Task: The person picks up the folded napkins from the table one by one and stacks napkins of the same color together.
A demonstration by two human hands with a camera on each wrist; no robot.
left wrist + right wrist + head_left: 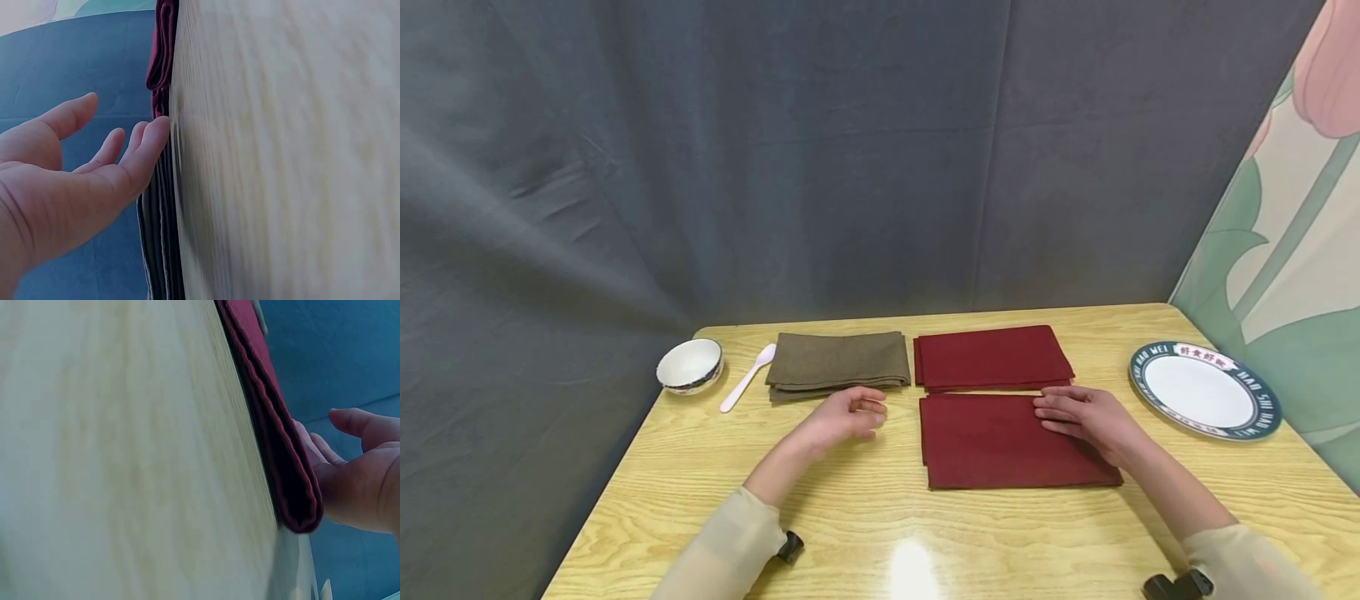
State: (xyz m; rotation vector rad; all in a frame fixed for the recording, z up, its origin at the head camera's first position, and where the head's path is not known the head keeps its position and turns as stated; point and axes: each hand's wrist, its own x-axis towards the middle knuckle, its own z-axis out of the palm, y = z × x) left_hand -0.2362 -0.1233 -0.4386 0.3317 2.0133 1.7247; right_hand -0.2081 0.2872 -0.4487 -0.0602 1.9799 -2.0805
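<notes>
Folding looks complete: olive cloth, far red cloth, near red cloth under relaxed right hand; left hand hovers, fingers loose.

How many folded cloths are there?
3: a brown cloth beside the spoon, a far red cloth, and a near red cloth under the right hand. Folds may hide more.

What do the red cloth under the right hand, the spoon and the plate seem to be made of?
The red cloth looks like matte fabric, fibre unclear: soft folded layers, no shine. The spoon is probably plastic, judging by its even, pale pinkish colour. The plate seems smooth, perhaps glazed ceramic or melamine, with a crisp patterned rim; I can't tell which.
</notes>
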